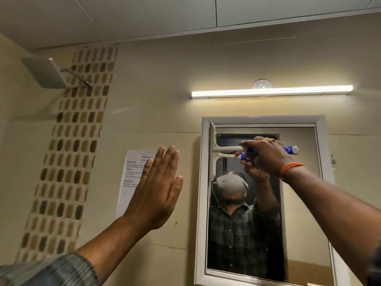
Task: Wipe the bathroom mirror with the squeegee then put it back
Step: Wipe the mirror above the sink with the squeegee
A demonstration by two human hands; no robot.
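Note:
The bathroom mirror (pixel 299 240) hangs in a white frame on the beige wall. A white squeegee (pixel 213 149) with a blue and white handle lies against the glass, its blade upright along the mirror's upper left edge. My right hand (pixel 266 155) grips the handle, an orange band on its wrist. My left hand (pixel 158 188) is raised to the left of the mirror with straight fingers together and holds nothing. It hovers in front of the wall, over a paper notice. The glass reflects the person with a headset.
A lit tube light (pixel 272 92) runs above the mirror. A square shower head (pixel 44 73) juts out at the upper left, beside a vertical strip of brown mosaic tiles (pixel 70 153). A printed paper notice (pixel 132 178) is stuck to the wall left of the mirror.

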